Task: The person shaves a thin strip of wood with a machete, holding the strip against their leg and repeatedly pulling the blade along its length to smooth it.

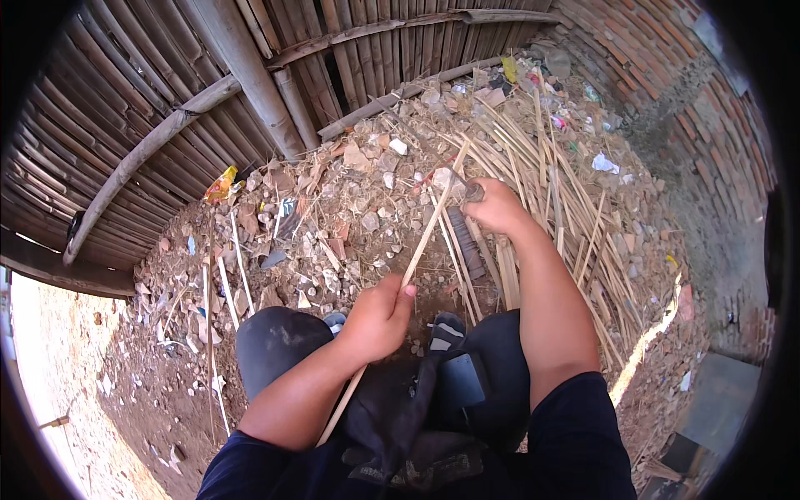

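On my feed I can read no lettering, even on the yellow-red wrapper (pixel 222 185) beside the slatted wall (pixel 125 108).

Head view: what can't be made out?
In the head view:
- Long pale wooden strip: lower end lost against the dark navy shirt.
- Slim brown-handled tool: handle mostly hidden inside the right hand.
- Left hand: most fingertips hidden by its back.
- Flat grey sheet: right edge cut by fisheye rim.
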The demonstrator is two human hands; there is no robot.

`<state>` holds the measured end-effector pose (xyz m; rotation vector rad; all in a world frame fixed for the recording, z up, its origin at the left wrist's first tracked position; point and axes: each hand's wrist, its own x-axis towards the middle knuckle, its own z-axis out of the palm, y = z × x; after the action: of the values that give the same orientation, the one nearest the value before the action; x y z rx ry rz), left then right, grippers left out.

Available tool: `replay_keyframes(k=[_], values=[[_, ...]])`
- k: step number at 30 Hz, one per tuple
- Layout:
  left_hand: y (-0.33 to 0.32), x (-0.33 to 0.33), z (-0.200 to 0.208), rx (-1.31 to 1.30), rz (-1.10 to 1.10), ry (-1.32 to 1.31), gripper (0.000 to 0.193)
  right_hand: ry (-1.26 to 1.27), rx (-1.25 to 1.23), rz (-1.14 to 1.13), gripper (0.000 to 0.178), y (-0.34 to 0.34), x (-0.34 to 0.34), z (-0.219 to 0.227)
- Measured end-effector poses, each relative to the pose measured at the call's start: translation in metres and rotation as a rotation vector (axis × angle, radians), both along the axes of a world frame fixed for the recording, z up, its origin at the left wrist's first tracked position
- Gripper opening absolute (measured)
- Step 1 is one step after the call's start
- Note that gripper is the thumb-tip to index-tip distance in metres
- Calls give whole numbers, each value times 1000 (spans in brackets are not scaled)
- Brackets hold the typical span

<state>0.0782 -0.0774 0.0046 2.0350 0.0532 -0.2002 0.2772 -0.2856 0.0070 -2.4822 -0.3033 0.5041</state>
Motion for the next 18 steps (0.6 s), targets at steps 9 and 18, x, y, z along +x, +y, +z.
replay_keyframes(k=[9,18], values=[[5,3,-7,-260,-3,150,28,-52,12,-41,50,-3,-4,8],[5,9,-8,-64,16,61,29,-77,-3,130,35,12,-13,8]])
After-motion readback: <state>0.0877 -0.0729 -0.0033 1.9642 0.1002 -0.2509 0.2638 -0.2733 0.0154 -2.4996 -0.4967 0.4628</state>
